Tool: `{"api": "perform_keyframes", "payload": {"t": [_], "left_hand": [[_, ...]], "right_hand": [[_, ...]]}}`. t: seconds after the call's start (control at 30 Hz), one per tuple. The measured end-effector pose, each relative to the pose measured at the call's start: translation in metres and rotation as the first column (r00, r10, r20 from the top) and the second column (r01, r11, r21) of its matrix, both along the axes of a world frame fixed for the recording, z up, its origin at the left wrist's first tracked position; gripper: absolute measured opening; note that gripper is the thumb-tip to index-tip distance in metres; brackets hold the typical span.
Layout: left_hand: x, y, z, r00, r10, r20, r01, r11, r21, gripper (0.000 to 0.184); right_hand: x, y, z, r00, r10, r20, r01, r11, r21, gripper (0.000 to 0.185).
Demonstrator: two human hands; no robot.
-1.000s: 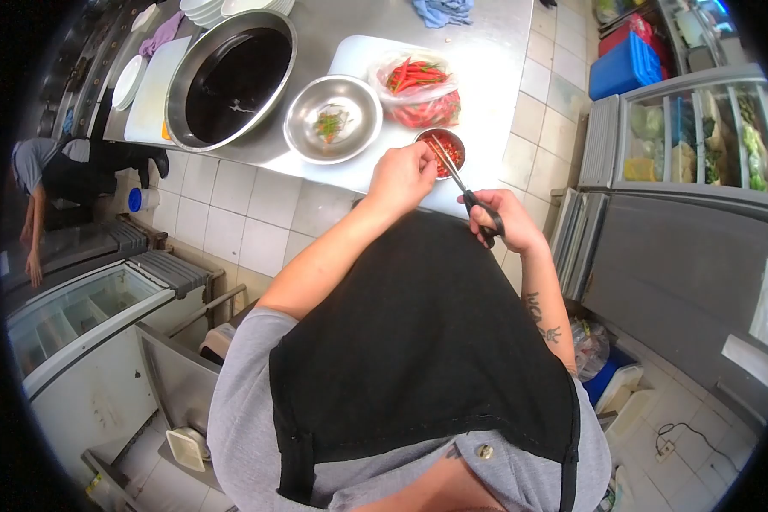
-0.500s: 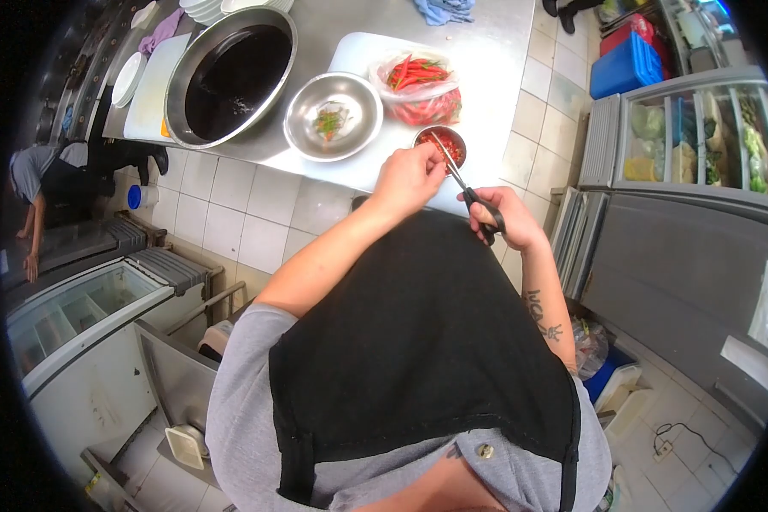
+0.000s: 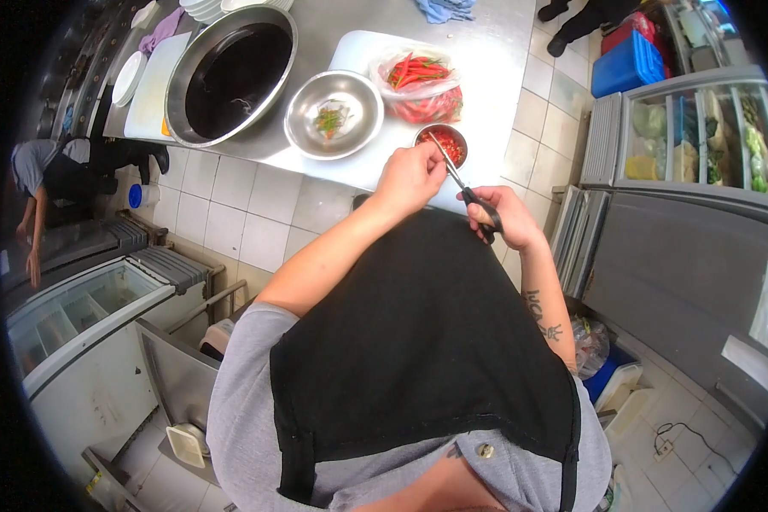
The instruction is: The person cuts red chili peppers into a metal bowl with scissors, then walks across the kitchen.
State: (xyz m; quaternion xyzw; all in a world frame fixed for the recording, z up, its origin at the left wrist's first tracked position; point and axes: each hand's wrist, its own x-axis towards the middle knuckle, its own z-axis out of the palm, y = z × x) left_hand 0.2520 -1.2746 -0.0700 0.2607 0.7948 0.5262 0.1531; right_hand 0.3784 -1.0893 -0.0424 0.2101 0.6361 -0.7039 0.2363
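Observation:
My right hand (image 3: 505, 215) is closed round the black handles of a pair of scissors (image 3: 454, 173). The blades point up and left over a small metal bowl (image 3: 464, 147) that holds cut red chili pieces (image 3: 452, 148). Right by the blades, at the bowl's near left rim, the fingers of my left hand (image 3: 411, 177) are pinched together; what they hold is hidden. Behind the small bowl lies a clear plastic bag (image 3: 427, 101) full of whole red chilies (image 3: 418, 72). A wider metal bowl (image 3: 297, 121) with green and orange scraps in it stands left of the bag.
Under the bowls is a white cutting board (image 3: 347, 56) on a steel table (image 3: 499, 26). A large basin (image 3: 176, 109) of dark liquid stands left. One person (image 3: 55, 171) leans over at far left; another person's legs (image 3: 576, 26) show top right. Glass-topped fridges (image 3: 700, 192) flank me.
My hands and the scissors have hardly moved. At the top right, the other person's legs have come further into view. The leaning person at left has shifted slightly.

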Motion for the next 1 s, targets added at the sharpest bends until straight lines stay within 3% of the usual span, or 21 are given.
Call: {"api": "perform_keyframes", "payload": {"t": [0.4,0.53,0.63,0.73,0.83,0.87,1.0], "left_hand": [[-0.006,-0.003,-0.009,0.999,-0.032,-0.006,0.032,0.994,-0.104,0.017],[-0.03,-0.022,0.018,0.996,0.085,0.035,-0.083,0.995,-0.059,0.019],[-0.074,-0.052,0.004,0.97,0.171,-0.172,-0.2,0.964,-0.173,0.021],[-0.101,-0.075,-0.01,0.942,0.13,-0.308,-0.249,0.887,-0.388,0.023],[-0.108,-0.065,-0.001,0.772,0.096,-0.628,-0.332,0.904,-0.269,0.024],[-0.111,-0.053,0.015,0.875,0.1,-0.474,-0.26,0.922,-0.287,0.023],[-0.146,0.008,0.028,0.962,0.058,-0.265,-0.154,0.922,-0.356,0.022]], "right_hand": [[0.001,-0.002,-0.002,1.0,0.002,-0.003,-0.002,1.0,0.023,0.041],[0.002,0.001,-0.005,1.0,-0.019,0.006,0.019,1.0,0.023,0.041],[0.002,0.001,-0.003,0.998,-0.055,0.016,0.055,0.998,0.03,0.041],[0.002,0.002,-0.005,0.998,-0.066,0.016,0.065,0.998,0.02,0.042],[-0.001,0.001,-0.002,0.998,-0.064,0.021,0.064,0.997,0.044,0.041],[-0.001,0.001,-0.002,0.997,-0.068,0.03,0.066,0.997,0.051,0.041],[-0.005,-0.001,-0.003,0.999,-0.046,0.02,0.044,0.997,0.056,0.039]]}}
